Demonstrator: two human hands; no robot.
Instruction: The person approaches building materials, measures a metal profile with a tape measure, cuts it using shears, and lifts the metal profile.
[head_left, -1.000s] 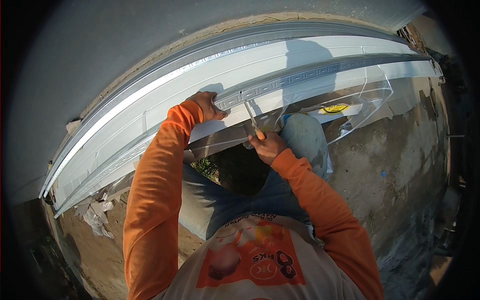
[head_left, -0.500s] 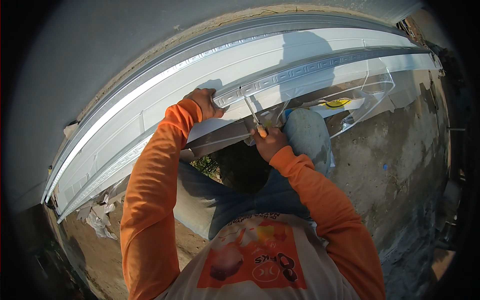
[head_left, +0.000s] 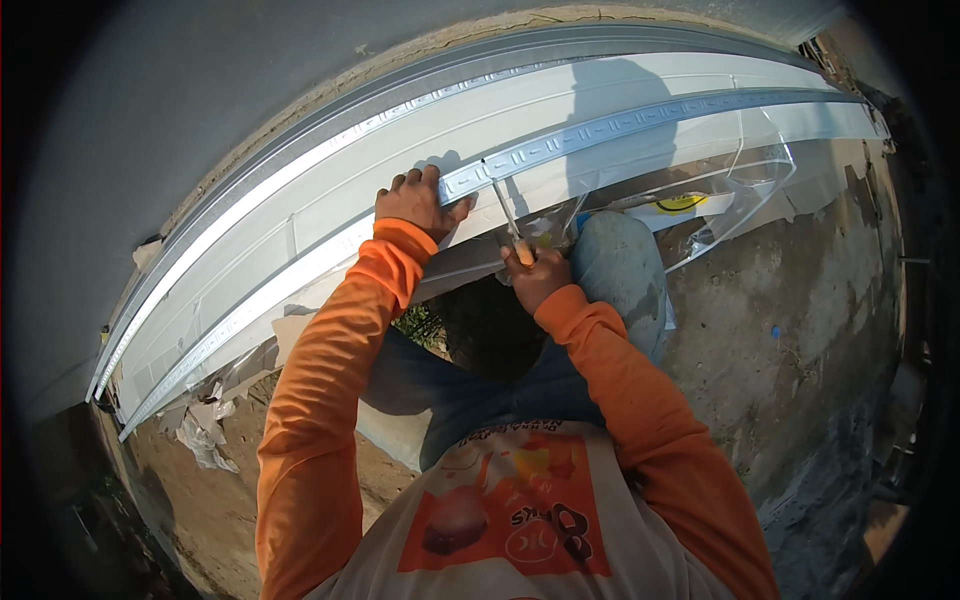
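Observation:
A long silvery metal channel (head_left: 600,130) with a row of stamped slots lies over pale white panels (head_left: 480,130). My left hand (head_left: 415,202) is closed over this channel, fingers across its far side and thumb on the near side. In my right hand (head_left: 542,277) is a slim tool (head_left: 507,205) with a thin metal shaft and an orange handle, gripped by the handle. Its shaft reaches across the channel just right of my left hand, and its dark tip shows at the far edge. The exact kind of tool is unclear.
More metal channels (head_left: 250,155) lie along the far side of the panels, beside a grey wall (head_left: 200,80). Clear plastic wrapping (head_left: 755,190) hangs over the near edge at right. My bent knee (head_left: 618,265) is close to my right hand. Torn wrapping (head_left: 205,440) lies on the ground at left.
The channel has rolled, so its slotted face looks brighter and turned more upward. My left hand has shifted a little right with its fingers higher; the tool stays against the channel.

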